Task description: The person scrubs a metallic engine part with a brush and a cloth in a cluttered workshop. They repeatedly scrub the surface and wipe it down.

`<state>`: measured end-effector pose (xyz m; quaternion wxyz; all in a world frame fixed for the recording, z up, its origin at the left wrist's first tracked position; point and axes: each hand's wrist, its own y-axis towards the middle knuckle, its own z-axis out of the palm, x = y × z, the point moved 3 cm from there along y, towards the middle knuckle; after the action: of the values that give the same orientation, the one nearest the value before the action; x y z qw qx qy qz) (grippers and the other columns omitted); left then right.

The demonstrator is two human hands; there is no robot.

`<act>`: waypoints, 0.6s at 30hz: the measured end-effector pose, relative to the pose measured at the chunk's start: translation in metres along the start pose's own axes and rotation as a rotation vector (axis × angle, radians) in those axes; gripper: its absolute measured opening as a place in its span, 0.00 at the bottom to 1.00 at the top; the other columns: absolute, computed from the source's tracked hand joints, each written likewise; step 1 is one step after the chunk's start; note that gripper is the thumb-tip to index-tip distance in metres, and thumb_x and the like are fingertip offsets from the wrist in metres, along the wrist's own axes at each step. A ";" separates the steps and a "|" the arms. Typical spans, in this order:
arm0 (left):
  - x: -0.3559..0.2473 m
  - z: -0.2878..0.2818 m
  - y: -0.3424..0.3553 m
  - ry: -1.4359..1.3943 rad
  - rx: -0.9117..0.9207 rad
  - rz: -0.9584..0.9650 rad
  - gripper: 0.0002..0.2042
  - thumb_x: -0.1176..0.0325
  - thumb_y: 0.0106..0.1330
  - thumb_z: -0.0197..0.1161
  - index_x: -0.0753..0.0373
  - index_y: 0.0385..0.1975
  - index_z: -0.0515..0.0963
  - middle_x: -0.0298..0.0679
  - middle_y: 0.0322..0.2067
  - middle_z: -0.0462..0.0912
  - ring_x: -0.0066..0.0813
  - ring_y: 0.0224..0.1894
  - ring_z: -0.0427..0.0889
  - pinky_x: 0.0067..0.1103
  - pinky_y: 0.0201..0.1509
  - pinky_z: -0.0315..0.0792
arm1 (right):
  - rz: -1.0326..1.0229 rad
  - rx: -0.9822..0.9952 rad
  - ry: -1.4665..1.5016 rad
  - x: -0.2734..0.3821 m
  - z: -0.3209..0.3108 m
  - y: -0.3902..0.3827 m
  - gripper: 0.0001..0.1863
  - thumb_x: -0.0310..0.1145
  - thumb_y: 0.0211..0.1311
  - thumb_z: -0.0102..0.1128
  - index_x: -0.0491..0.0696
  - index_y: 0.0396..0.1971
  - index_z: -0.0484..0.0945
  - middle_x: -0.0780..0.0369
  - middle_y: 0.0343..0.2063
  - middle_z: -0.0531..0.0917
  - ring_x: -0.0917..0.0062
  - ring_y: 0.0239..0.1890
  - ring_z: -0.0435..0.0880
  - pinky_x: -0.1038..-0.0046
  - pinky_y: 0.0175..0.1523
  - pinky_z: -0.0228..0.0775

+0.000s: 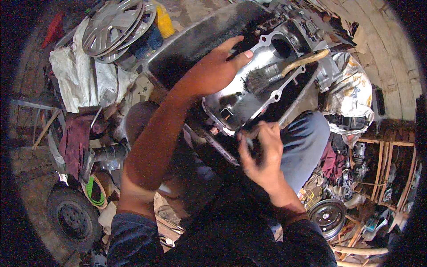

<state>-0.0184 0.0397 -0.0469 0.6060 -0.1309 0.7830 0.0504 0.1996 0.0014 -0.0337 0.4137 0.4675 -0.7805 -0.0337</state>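
A silver metal housing [233, 100], open at the top with bolt-hole lugs along its rim, sits tilted in a large black tub [169, 58]. My left hand [215, 73] grips its left rim, thumb on the inner side and fingers over the outside. Inside the housing and across its right rim lies a paintbrush [307, 61] with a wooden handle and dark bristles; neither hand touches it. My right hand [267, 153], blurred, is just below the housing's near end. Its fingers are curled together around something small and greyish that I cannot make out.
Silver wheel covers [113, 26] and a white sack [71, 71] lie at the far left. A tyre [73, 220] is at the lower left. On the right are a white plastic bag [349, 93], a black wheel rim [328, 216] and wooden frames [384, 173].
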 end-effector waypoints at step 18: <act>0.008 0.000 0.003 -0.021 -0.016 0.057 0.38 0.44 0.74 0.58 0.68 0.73 0.61 0.67 0.59 0.77 0.52 0.63 0.79 0.33 0.67 0.69 | 0.214 -0.172 0.197 -0.009 0.004 -0.018 0.06 0.18 0.59 0.69 0.41 0.32 0.79 0.59 0.28 0.81 0.76 0.28 0.75 0.74 0.35 0.66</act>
<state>-0.0210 0.0411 -0.0551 0.6116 -0.1126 0.7795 0.0752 0.2112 -0.0031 -0.0497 0.5279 0.3457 -0.7757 -0.0099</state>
